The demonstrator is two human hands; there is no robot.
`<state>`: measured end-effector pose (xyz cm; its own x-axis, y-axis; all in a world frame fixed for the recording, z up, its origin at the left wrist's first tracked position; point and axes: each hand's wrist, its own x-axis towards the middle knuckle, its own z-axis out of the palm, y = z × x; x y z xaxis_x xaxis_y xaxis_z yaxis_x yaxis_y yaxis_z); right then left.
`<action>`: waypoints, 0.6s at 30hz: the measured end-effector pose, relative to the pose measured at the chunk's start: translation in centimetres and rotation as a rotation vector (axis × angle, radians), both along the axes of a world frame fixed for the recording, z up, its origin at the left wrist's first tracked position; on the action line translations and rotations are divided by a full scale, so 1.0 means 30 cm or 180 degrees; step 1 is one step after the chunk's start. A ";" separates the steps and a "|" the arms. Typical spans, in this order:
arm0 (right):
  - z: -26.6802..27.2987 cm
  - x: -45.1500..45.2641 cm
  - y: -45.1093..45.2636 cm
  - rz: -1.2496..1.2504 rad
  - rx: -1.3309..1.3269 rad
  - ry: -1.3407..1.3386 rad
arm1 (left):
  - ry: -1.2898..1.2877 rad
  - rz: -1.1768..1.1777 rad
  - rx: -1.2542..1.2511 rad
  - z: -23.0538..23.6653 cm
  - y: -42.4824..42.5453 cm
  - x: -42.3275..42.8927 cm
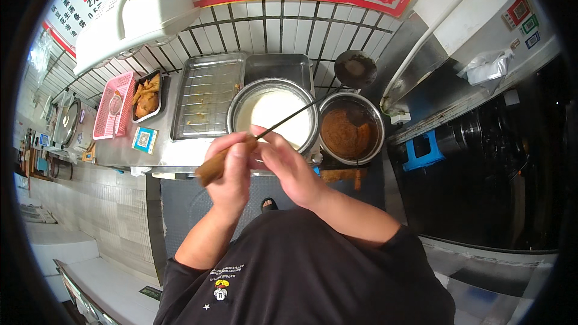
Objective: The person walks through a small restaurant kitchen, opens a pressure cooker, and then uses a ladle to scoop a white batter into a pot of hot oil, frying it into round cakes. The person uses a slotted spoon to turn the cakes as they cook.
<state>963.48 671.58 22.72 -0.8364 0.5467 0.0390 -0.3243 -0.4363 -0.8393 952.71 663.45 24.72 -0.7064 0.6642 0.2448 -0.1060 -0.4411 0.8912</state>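
My left hand point(232, 171) is closed round the wooden handle of a long-handled metal ladle point(356, 68). The ladle's thin rod slants up to the right across a round metal basin of white batter or liquid point(271, 107), and its dark round head is above a pot of brown oil point(350, 133). My right hand point(291, 169) is beside the handle's upper end, fingers partly curled near the rod; whether it grips the rod cannot be told. Another wooden handle point(357, 179) sticks out at the front of the oil pot.
Left of the basin lies a metal tray with a wire rack point(207, 99). Farther left are a small tray of fried food point(148, 99) and a pink plastic basket point(106, 117). A white domed plastic container point(153, 9) juts out at the upper left. A blue plastic stool point(422, 150) is at right.
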 end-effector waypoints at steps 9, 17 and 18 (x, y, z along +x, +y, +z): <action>-0.353 0.191 0.040 -0.0912 0.3201 -0.2627 | 0.0264 0.1311 -0.0192 -0.003 -0.249 -0.285; -0.386 -0.100 0.296 -0.1053 0.2381 -0.3087 | 0.0218 0.2130 -0.0448 -0.013 -0.357 -0.228; -0.380 -0.111 0.332 -0.0871 0.2337 -0.2950 | 0.0267 0.2222 -0.0498 -0.011 -0.370 -0.218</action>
